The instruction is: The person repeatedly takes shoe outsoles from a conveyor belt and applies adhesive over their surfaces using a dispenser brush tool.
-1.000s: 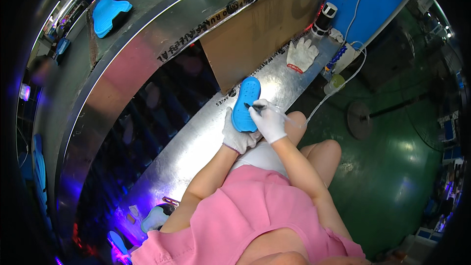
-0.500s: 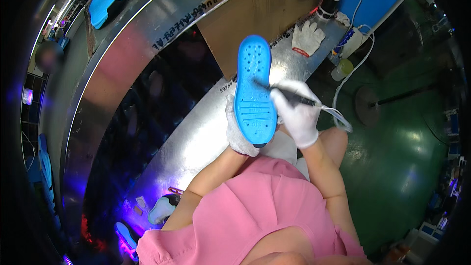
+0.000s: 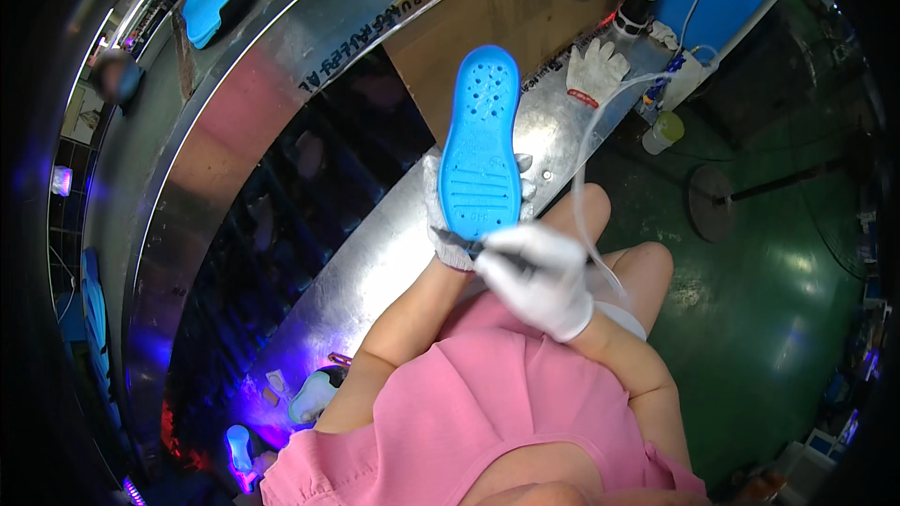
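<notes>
A blue shoe sole (image 3: 480, 145) with holes at the toe end and grooves toward the heel is held up before me, its patterned face toward the camera. My left hand (image 3: 432, 197), in a white knit glove, is closed around it from behind, with fingertips showing at its right edge. My right hand (image 3: 546, 276), also gloved in white, is closed on a black brush (image 3: 459, 243) beside the sole's heel end. The brush is blurred by motion. A clear tube (image 3: 579, 169) runs up from near the right hand toward the bench's far end.
A spare knit glove (image 3: 596, 70) lies on the metal bench (image 3: 375, 267), with a black-and-white cylinder (image 3: 638, 2) farther back. Cardboard (image 3: 487, 28) stands behind the sole. At left, a conveyor (image 3: 155, 215) carries another blue piece (image 3: 214, 7). A stand base (image 3: 710, 192) rests on the green floor.
My right hand has brought the brush from the sole's middle down to its heel end. The sole has shifted slightly up and left, and the tube now arcs differently.
</notes>
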Action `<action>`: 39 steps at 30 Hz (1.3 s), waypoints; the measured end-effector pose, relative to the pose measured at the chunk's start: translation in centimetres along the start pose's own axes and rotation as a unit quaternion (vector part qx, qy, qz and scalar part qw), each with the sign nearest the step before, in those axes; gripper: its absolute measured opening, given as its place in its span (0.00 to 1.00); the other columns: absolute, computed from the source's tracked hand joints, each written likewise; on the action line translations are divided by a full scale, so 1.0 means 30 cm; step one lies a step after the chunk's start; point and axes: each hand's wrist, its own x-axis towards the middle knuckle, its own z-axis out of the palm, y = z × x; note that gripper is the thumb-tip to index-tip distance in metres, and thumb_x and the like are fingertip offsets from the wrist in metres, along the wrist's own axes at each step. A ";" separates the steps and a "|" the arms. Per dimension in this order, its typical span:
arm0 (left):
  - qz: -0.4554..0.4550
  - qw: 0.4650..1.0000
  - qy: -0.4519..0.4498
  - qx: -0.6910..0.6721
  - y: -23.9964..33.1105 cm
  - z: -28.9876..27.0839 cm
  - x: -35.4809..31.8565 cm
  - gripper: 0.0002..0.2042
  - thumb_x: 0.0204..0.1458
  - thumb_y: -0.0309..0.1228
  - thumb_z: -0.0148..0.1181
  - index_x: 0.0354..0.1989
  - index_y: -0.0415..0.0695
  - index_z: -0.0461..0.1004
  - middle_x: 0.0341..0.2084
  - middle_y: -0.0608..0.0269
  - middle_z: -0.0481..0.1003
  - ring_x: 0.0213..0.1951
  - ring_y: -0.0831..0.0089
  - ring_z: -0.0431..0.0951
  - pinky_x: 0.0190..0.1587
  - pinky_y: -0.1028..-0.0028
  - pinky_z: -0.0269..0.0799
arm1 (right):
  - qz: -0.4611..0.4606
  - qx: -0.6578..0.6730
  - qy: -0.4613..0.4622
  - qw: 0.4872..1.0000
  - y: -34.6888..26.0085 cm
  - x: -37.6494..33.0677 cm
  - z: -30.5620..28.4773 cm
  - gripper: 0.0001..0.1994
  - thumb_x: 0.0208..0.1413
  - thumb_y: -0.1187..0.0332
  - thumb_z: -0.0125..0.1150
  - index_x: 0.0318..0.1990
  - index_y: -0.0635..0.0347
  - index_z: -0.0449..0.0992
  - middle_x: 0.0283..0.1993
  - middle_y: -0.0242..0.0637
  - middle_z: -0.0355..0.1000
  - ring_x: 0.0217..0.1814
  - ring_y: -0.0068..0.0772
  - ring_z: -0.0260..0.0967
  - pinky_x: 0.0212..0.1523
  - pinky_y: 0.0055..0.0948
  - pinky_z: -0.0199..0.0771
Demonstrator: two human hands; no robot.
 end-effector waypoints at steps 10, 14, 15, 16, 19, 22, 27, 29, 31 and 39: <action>-0.114 0.992 0.050 0.023 0.095 0.037 0.052 0.41 0.55 0.63 0.38 0.60 0.33 0.58 0.44 0.33 0.71 0.40 0.45 0.76 0.40 0.56 0.77 | 0.040 0.073 -0.015 0.996 0.075 0.031 -0.041 0.11 0.43 0.74 0.66 0.36 0.59 0.76 0.34 0.36 0.73 0.32 0.34 0.73 0.32 0.27 0.73; -0.265 0.964 -0.038 0.012 0.160 0.024 0.095 0.36 0.58 0.56 0.36 0.62 0.34 0.58 0.46 0.33 0.71 0.42 0.46 0.76 0.45 0.54 0.74 | -0.237 -0.241 -0.226 0.914 0.037 0.064 -0.119 0.10 0.42 0.72 0.60 0.35 0.48 0.75 0.40 0.25 0.73 0.30 0.29 0.72 0.25 0.24 0.71; -0.309 0.943 -0.119 -0.008 0.181 0.005 0.108 0.31 0.60 0.50 0.40 0.62 0.35 0.59 0.50 0.40 0.71 0.47 0.49 0.75 0.51 0.52 0.72 | -0.241 -0.286 -0.247 0.894 0.031 0.036 -0.106 0.09 0.42 0.72 0.60 0.34 0.49 0.74 0.37 0.27 0.73 0.29 0.30 0.72 0.28 0.26 0.72; -0.292 0.949 -0.072 0.091 0.200 -0.004 0.114 0.28 0.60 0.47 0.43 0.60 0.36 0.63 0.50 0.43 0.71 0.47 0.53 0.76 0.51 0.56 0.73 | -0.203 -0.214 -0.249 0.923 0.028 0.054 -0.114 0.09 0.42 0.71 0.61 0.34 0.50 0.74 0.37 0.28 0.74 0.29 0.30 0.72 0.29 0.26 0.72; -0.239 0.925 0.025 0.294 0.205 0.021 0.120 0.20 0.59 0.42 0.49 0.49 0.38 0.71 0.42 0.51 0.75 0.40 0.63 0.78 0.42 0.65 0.75 | -0.122 -0.062 -0.164 0.977 0.044 0.079 -0.112 0.08 0.46 0.70 0.63 0.36 0.53 0.75 0.37 0.33 0.75 0.29 0.32 0.73 0.29 0.27 0.72; -0.186 0.877 0.079 0.435 0.236 -0.039 0.145 0.14 0.58 0.41 0.53 0.40 0.42 0.76 0.34 0.58 0.77 0.33 0.71 0.79 0.35 0.71 0.77 | -0.206 -0.253 -0.285 0.901 -0.020 0.084 -0.108 0.09 0.45 0.69 0.65 0.35 0.52 0.75 0.40 0.30 0.75 0.29 0.32 0.72 0.29 0.27 0.73; -0.227 0.866 0.104 0.433 0.244 0.103 0.144 0.11 0.54 0.39 0.59 0.39 0.45 0.76 0.33 0.64 0.76 0.33 0.75 0.77 0.37 0.74 0.75 | -0.107 -0.075 -0.135 0.982 0.022 0.065 -0.111 0.10 0.42 0.75 0.68 0.36 0.59 0.78 0.38 0.38 0.77 0.31 0.35 0.74 0.34 0.29 0.74; -0.244 0.854 0.108 0.447 0.254 0.109 0.148 0.13 0.55 0.40 0.58 0.44 0.45 0.76 0.38 0.63 0.76 0.38 0.74 0.77 0.43 0.72 0.74 | -0.170 -0.187 -0.164 0.954 0.030 0.053 -0.118 0.10 0.44 0.72 0.65 0.36 0.55 0.77 0.37 0.34 0.77 0.28 0.36 0.72 0.29 0.28 0.72; -0.206 0.806 0.116 0.543 0.268 0.097 0.137 0.17 0.56 0.40 0.57 0.50 0.46 0.75 0.42 0.62 0.76 0.43 0.73 0.76 0.50 0.71 0.72 | -0.180 -0.266 -0.222 0.921 -0.053 0.049 -0.104 0.11 0.42 0.72 0.67 0.36 0.55 0.77 0.37 0.34 0.77 0.25 0.33 0.71 0.28 0.27 0.72; -0.097 0.791 -0.109 0.594 0.291 0.048 0.176 0.15 0.57 0.34 0.53 0.50 0.41 0.74 0.48 0.58 0.73 0.51 0.69 0.72 0.56 0.71 0.66 | -0.187 -0.277 -0.199 0.921 -0.079 0.039 -0.133 0.12 0.40 0.73 0.67 0.36 0.58 0.78 0.39 0.41 0.78 0.22 0.37 0.70 0.25 0.25 0.69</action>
